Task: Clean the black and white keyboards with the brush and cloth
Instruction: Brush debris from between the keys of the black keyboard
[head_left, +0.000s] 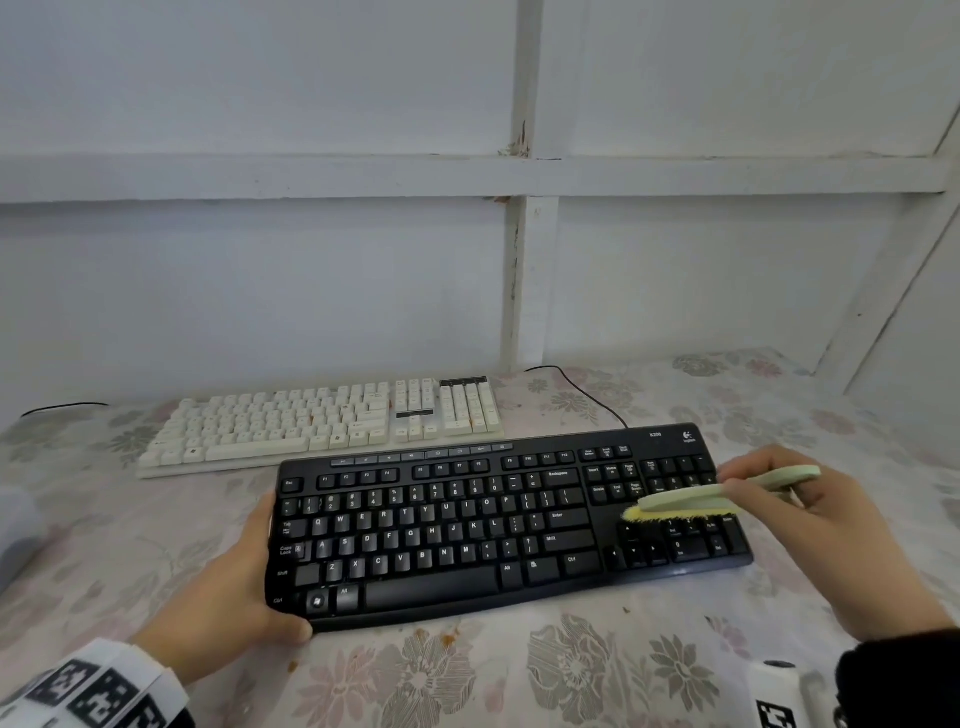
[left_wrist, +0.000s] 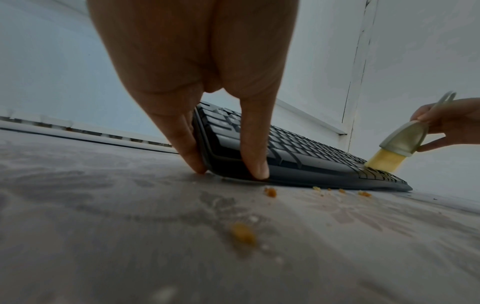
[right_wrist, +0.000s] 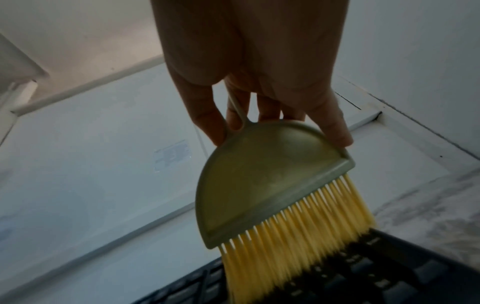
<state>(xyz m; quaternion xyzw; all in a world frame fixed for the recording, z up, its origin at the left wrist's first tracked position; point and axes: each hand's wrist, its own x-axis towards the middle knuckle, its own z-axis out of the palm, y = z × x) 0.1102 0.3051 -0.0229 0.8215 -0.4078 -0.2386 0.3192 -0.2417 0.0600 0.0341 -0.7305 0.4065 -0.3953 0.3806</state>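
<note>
I see a white panelled wall (head_left: 260, 270) with chipped battens (head_left: 524, 171) behind a table under a floral tablecloth (head_left: 519, 675).

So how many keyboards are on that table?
2. The black keyboard lies nearest, its left end held by the left hand, with the brush on its right end. The white keyboard lies just behind it, toward the wall. None looks hidden.
</note>
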